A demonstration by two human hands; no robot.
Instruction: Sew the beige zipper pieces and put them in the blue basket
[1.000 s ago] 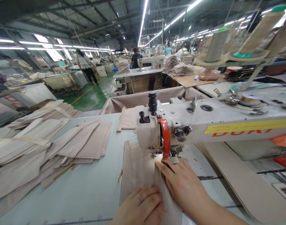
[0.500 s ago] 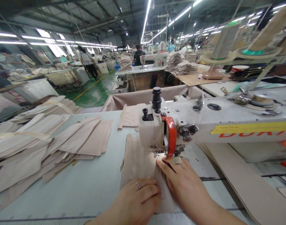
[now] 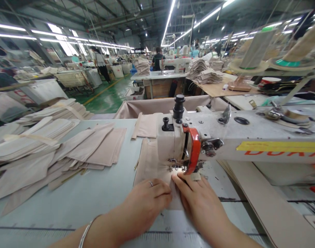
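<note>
A beige fabric panel (image 3: 150,165) lies flat under the head of a sewing machine (image 3: 172,141), its far part bearing a stitched fold along the left side. My left hand (image 3: 147,199), with a ring and a bracelet, has its fingers curled together on the panel's near part; the thumb is hidden. To its right, my right hand (image 3: 198,196) rests flat on the panel with fingers stretched toward the lit needle area. Its index fingertip is just in front of the presser foot (image 3: 176,168). An orange guard (image 3: 193,150) curves down above the right fingers.
Loose beige pieces (image 3: 95,144) and tied bundles of pale pieces (image 3: 30,141) lie at the left. Another panel (image 3: 147,125) sits behind the machine head. Long beige strips (image 3: 265,203) lie at the right. A ruler scale (image 3: 157,237) runs along the near edge. Thread cones (image 3: 258,48) stand at right.
The panel has moved away from me under the machine head, its near edge now closer to the needle. My left hand has moved forward with it; my right hand stays by the needle.
</note>
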